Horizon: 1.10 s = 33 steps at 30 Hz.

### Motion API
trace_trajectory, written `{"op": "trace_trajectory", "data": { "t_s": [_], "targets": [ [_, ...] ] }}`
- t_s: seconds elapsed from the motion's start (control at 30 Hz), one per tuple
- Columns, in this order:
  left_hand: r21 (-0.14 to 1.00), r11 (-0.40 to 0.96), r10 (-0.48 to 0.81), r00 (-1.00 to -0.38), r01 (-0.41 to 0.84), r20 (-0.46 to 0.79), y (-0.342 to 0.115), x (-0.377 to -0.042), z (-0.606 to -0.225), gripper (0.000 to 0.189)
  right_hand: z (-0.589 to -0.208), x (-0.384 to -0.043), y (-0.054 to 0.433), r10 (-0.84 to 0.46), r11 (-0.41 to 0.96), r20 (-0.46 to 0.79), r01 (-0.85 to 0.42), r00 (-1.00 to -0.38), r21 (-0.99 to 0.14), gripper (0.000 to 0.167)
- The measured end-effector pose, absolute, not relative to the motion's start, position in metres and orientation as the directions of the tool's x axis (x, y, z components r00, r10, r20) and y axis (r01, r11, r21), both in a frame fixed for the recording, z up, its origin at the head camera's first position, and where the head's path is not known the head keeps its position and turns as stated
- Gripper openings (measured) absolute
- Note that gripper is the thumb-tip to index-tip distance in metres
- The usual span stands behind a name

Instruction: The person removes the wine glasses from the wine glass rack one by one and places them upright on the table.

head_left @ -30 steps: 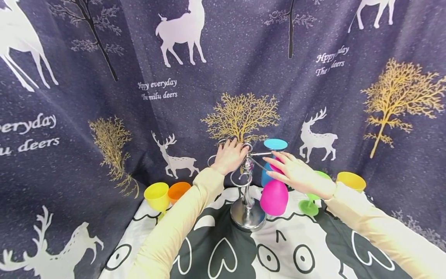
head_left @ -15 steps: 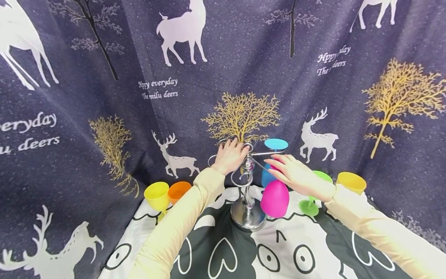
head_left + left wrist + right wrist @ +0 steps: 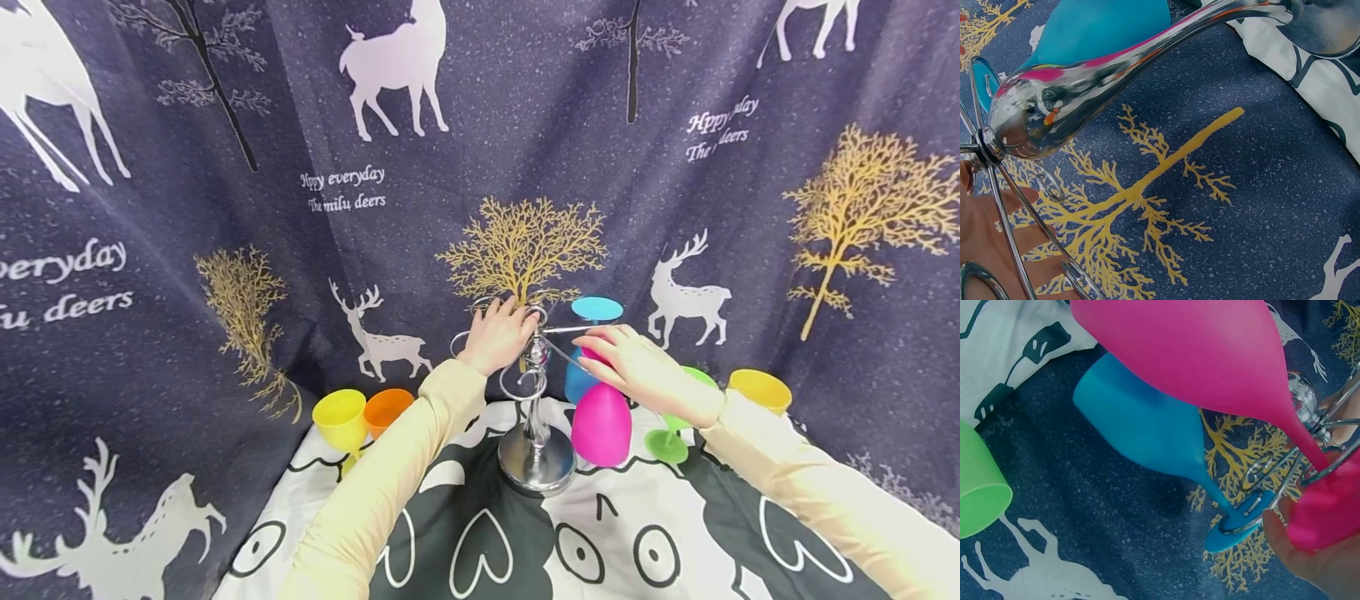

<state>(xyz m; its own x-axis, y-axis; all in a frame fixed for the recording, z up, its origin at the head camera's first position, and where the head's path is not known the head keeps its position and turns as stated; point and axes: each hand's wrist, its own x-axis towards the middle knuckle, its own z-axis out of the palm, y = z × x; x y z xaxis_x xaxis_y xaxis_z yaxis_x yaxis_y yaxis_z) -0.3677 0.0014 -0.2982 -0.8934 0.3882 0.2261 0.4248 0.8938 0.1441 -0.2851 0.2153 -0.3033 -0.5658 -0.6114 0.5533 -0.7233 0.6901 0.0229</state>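
My left hand [image 3: 497, 337] grips the top of a chrome goblet rack [image 3: 537, 462], fingers reaching down among its rods in the left wrist view. My right hand [image 3: 648, 371] holds a pink goblet [image 3: 602, 425] by its foot, bowl downward, at the rack's right side. In the right wrist view the pink stem [image 3: 1305, 445] lies at a wire loop, with thumb and fingers at the foot's edge. Behind it a blue goblet [image 3: 1154, 425] hangs upside down from another loop, its foot [image 3: 597, 308] above the wire. Loops on the rack's left side hold no goblet.
At left stand upright yellow [image 3: 340, 419] and orange goblets [image 3: 387, 410], partly behind the left sleeve. At right a green goblet [image 3: 666, 446] and an amber goblet [image 3: 760, 390] stand near the right forearm. A dark deer-print cloth [image 3: 420, 242] hangs behind the patterned table cloth [image 3: 480, 533].
The right hand and pink goblet have shifted slightly to the right and down, and the right fingers have drawn in closer around its foot. The left hand stays on the rack top.
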Motion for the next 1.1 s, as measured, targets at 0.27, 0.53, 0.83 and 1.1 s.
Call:
{"op": "trace_trajectory", "data": {
  "t_s": [0.27,0.53,0.83,1.1],
  "targets": [
    [0.124,0.893,0.394,-0.885,0.433,0.248,0.001,-0.369,-0.299,0.057,-0.293,-0.284,0.216,-0.595,0.707,0.54,-0.707,-0.595,-0.001,0.028],
    [0.122,0.888,0.405,-0.88,0.443,0.247,0.0,-0.369,-0.3,0.055,-0.285,-0.28,0.216,-0.604,0.702,0.541,-0.712,-0.585,0.013,0.027],
    [0.127,0.896,0.391,-0.891,0.426,0.23,0.002,-0.369,-0.3,0.055,-0.287,-0.276,0.213,-0.601,0.702,0.536,-0.712,-0.593,-0.001,0.027],
    [0.105,0.905,0.384,-0.898,0.412,0.216,0.003,-0.369,-0.299,0.056,-0.286,-0.277,0.204,-0.649,0.652,0.548,-0.757,-0.528,0.043,0.029]
  ]
}}
